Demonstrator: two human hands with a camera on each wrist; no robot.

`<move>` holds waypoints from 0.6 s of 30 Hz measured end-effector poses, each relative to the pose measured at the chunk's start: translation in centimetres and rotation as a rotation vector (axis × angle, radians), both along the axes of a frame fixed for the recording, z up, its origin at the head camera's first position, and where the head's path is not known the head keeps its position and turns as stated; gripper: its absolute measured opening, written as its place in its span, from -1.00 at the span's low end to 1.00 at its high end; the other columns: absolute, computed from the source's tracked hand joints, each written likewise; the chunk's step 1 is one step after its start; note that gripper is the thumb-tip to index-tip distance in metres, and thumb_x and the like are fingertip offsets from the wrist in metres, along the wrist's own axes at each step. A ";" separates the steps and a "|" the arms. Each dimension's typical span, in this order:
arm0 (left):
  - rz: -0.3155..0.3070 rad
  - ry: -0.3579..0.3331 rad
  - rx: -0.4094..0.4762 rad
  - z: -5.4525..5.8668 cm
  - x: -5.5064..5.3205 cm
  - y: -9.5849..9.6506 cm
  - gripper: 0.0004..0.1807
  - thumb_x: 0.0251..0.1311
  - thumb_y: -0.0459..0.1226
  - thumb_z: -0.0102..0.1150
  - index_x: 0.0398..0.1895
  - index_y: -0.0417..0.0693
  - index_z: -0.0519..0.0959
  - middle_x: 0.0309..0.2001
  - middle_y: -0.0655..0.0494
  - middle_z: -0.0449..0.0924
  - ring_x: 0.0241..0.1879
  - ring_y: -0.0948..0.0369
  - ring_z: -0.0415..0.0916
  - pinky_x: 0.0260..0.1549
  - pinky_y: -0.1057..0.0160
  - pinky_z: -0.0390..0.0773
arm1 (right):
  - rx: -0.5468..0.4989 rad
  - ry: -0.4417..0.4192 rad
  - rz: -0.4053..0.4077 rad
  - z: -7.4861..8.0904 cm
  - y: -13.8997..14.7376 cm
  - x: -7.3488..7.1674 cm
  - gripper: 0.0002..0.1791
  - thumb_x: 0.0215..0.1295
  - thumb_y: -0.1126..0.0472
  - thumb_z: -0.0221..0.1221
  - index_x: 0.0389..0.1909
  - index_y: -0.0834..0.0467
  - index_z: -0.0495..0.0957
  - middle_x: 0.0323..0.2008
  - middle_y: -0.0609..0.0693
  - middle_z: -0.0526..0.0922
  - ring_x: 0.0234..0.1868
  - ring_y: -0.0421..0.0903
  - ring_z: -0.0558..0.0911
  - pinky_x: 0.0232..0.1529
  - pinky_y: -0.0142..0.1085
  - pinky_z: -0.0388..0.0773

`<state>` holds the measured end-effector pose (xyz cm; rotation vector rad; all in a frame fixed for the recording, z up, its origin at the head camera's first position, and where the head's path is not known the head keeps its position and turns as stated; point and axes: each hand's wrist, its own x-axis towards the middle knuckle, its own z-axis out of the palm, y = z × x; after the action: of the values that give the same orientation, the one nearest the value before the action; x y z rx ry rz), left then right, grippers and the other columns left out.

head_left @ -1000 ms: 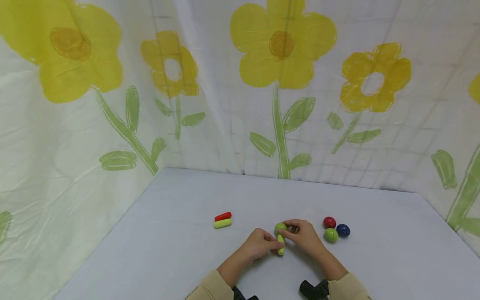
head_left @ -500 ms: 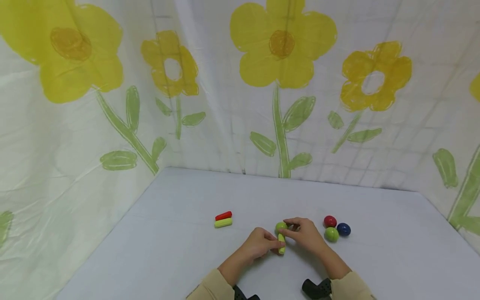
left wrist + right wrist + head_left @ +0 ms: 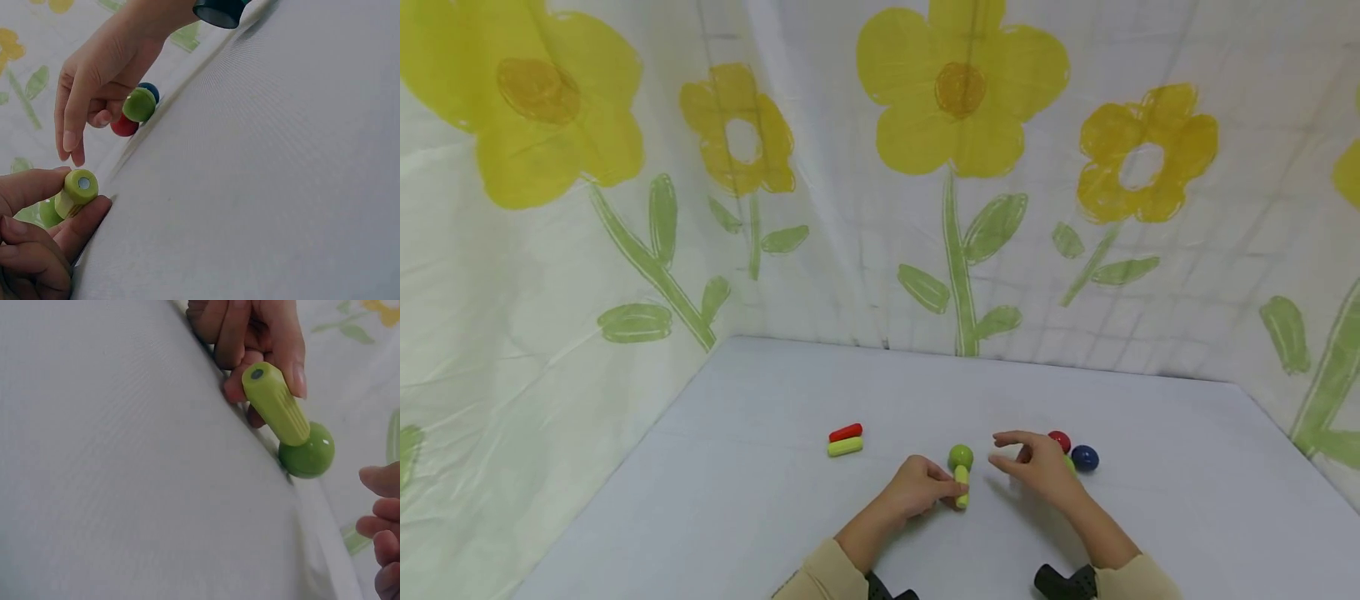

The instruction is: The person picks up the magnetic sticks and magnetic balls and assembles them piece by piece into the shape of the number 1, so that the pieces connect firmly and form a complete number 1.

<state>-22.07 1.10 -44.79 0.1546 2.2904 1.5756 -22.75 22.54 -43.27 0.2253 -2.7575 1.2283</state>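
My left hand [image 3: 916,487] pinches a yellow-green rod [image 3: 962,493] low over the white table. Against the rod's far end sits a green ball [image 3: 960,457]; in the right wrist view the ball [image 3: 312,453] touches the fluted rod [image 3: 275,403]. A small grey disc shows in the rod's near end [image 3: 84,183]. To the right, apart from ball and rod, my right hand [image 3: 1037,468] holds nothing, thumb and forefinger spread. It partly covers a second green ball [image 3: 139,105] and a red ball [image 3: 1059,439]. Beside them lies a blue ball [image 3: 1086,458].
A red rod [image 3: 846,432] and another yellow-green rod [image 3: 846,447] lie side by side, left of my hands. The white table [image 3: 737,500] ends at a flower-patterned curtain [image 3: 827,208] at the back.
My right hand has let go of the green ball and drawn away to the right, toward the other balls. My left hand still pinches the rod in the same place.
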 end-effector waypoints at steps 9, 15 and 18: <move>0.014 -0.006 0.009 -0.2 0.1 0.1 -0.84 0.08 -0.24 0.42 -0.48 -0.15 0.68 -0.58 0.14 0.65 -0.76 0.38 0.05 -0.76 0.43 0.06 | 0.006 0.087 -0.059 0.2 2.8 1.3 -0.65 0.07 0.26 0.43 -0.11 0.29 0.67 -0.59 -0.07 0.46 -0.59 -0.27 0.32 -0.55 -0.39 0.29; 0.005 -0.015 0.022 0.0 0.1 0.1 -0.85 0.09 -0.25 0.41 -0.47 -0.16 0.68 -0.57 0.10 0.67 -0.77 0.37 0.02 -0.77 0.43 0.03 | 0.006 0.105 -0.090 0.1 4.1 1.9 -0.65 0.09 0.26 0.42 -0.11 0.30 0.67 -0.44 0.04 0.60 -0.55 -0.28 0.34 -0.54 -0.39 0.29; 0.001 -0.017 0.028 0.1 0.1 0.1 -0.85 0.10 -0.25 0.41 -0.47 -0.16 0.69 -0.57 0.09 0.67 -0.78 0.38 0.01 -0.77 0.43 0.02 | 0.010 0.100 -0.105 0.2 4.9 2.1 -0.65 0.08 0.26 0.42 -0.10 0.31 0.66 -0.52 0.03 0.56 -0.58 -0.27 0.32 -0.57 -0.39 0.27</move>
<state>-21.94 1.25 -44.74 0.1469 2.2565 1.6038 -20.64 27.40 -43.06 0.1371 -2.6543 1.1456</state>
